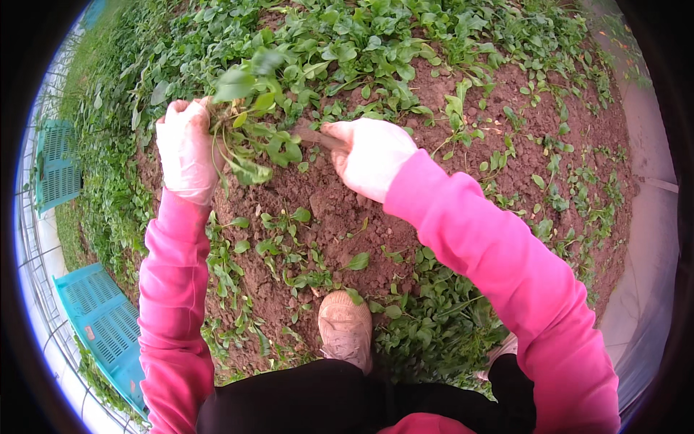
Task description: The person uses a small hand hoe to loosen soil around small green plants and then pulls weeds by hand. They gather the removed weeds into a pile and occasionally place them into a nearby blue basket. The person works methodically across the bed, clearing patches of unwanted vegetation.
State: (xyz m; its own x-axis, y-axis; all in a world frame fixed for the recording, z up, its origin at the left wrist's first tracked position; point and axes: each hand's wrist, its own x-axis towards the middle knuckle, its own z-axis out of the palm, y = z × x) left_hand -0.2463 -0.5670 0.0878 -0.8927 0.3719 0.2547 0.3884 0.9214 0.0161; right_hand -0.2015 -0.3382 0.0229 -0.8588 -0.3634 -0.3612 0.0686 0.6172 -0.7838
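My left hand [187,149], in what looks like a thin, soil-stained glove, grips a bunch of leafy greens [255,144] by its base. Its leaves spread out to the right, and the upper ones are blurred. Facing it, my right hand [374,154] is closed around a flat, soil-coloured hand tool [314,136]. The tool's end points left toward the bunch, and my fingers hide its handle. Both hands are above the brown soil [352,217], at the near side of a dense patch of growing greens [347,49].
Loose greens lie in a heap [434,325] by my shoe [345,328]. To the left are a turquoise plastic crate [100,320] and another crate [57,163]. Small plants [553,184] dot the soil at right, bordered by a pale strip [645,135].
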